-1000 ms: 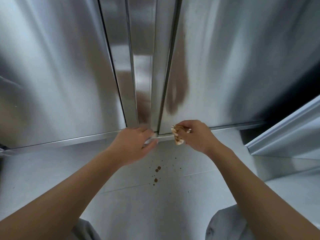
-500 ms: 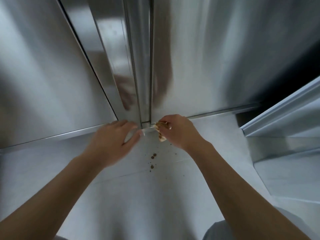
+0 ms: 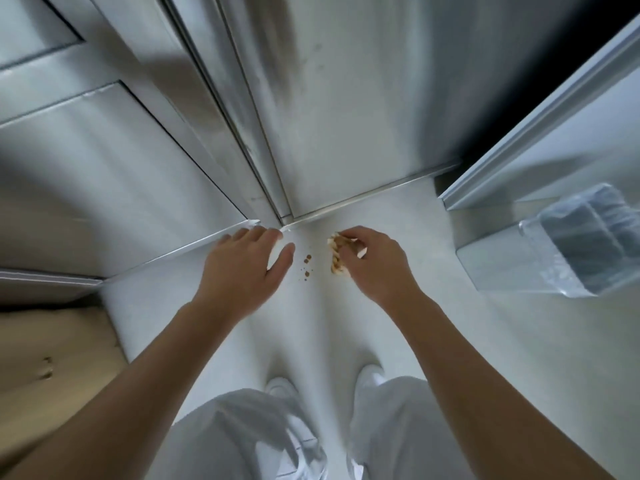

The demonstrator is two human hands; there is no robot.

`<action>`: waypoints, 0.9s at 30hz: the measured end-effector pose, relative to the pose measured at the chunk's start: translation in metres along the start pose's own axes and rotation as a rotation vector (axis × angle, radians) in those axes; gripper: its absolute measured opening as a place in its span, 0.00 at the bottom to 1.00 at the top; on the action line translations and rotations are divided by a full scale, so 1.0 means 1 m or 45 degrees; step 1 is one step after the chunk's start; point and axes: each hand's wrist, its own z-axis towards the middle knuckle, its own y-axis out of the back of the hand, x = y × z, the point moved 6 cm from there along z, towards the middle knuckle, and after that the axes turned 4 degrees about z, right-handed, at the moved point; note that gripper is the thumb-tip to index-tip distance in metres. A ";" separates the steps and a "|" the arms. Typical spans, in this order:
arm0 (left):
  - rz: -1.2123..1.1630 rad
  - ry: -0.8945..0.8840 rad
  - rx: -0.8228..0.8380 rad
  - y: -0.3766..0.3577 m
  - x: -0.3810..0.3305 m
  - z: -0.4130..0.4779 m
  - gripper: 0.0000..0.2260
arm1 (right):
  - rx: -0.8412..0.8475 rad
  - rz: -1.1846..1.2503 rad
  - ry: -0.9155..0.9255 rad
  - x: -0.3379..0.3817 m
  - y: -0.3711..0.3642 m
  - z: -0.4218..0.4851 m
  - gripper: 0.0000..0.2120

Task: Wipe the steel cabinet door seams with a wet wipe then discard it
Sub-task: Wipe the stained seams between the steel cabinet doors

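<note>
Before us, two hands, our left hand [image 3: 242, 271] and right hand [image 3: 375, 263]; one stained wipe [image 3: 335, 258]; two white shoes [image 3: 370, 374]; one bagged bin [image 3: 585, 244].

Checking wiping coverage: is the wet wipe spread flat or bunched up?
Bunched up: the brown-stained white wet wipe is crumpled, pinched by the right hand.

Soft, even light; perhaps motion-blurred steel; wide-angle warping at edges.

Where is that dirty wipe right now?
In the head view, the wipe sits just right of centre, pinched in the right hand, beside the brown spots on the floor, near the cabinet doors.
</note>
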 end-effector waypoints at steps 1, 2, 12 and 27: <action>0.019 -0.008 -0.009 0.020 -0.009 -0.007 0.23 | -0.007 -0.011 -0.001 0.012 0.015 -0.014 0.08; 0.034 -0.017 -0.020 0.041 -0.018 -0.014 0.22 | -0.012 -0.011 0.001 0.026 0.030 -0.028 0.08; 0.181 -0.207 -0.014 0.258 -0.072 -0.098 0.25 | -0.059 -0.114 0.136 0.194 0.164 -0.172 0.09; 0.089 -0.466 -0.463 0.493 -0.105 -0.173 0.26 | -0.462 -0.130 0.321 0.344 0.268 -0.345 0.11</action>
